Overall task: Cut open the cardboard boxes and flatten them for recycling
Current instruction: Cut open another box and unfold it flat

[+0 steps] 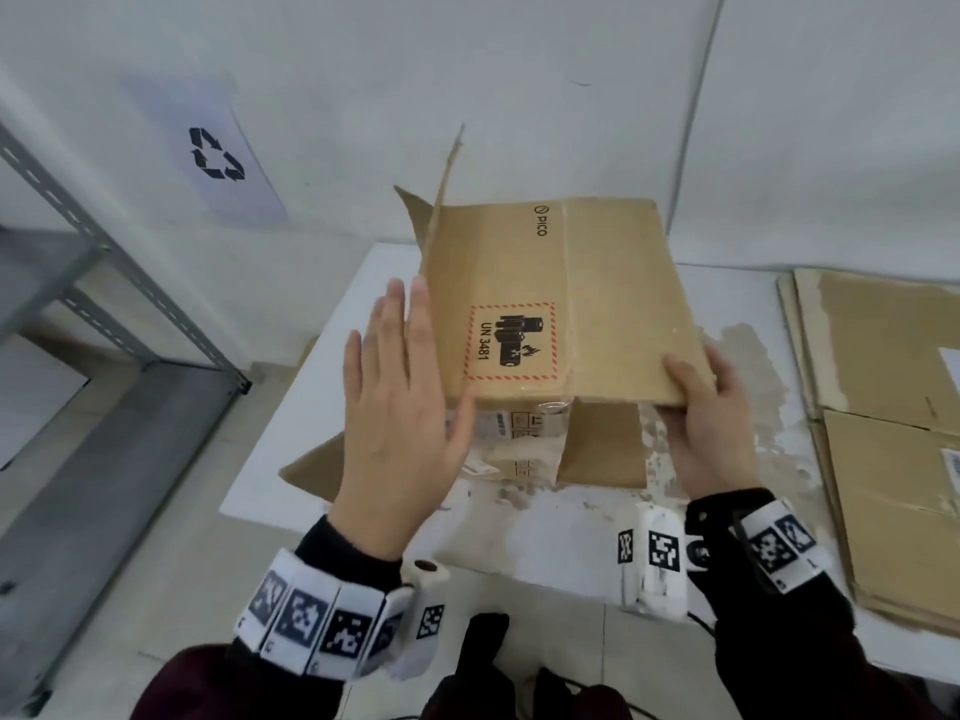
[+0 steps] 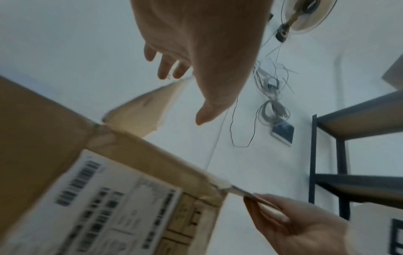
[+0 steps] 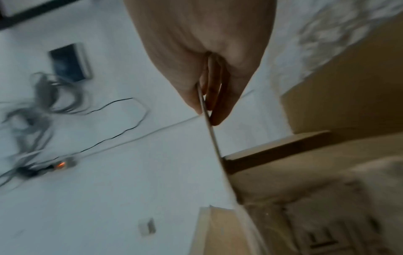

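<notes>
while lifted off the white board (image 1: 519,532), cardboard box (image 1: 561,304) pinched at its near corner by right hand (image 1: 711,428), spread left hand (image 1: 400,407) just beside

Head: looks down on cardboard box (image 1: 561,304), near.
Wrists: look upward, close beneath box.
Shared: box, wall cables (image 2: 270,96).

**Left hand flat and free, right hand pinching**

The left hand (image 1: 400,407) was raised at about 8 o'clock in the head view, its fingers (image 1: 395,314) straight and together, pointing to 12 o'clock, the palm turned away. It held nothing. The right hand (image 1: 711,428), at 4 o'clock, pinched a thin edge between thumb and curled fingers (image 3: 220,96). Both wrists wore bands with black-and-white markers over dark sleeves.
</notes>
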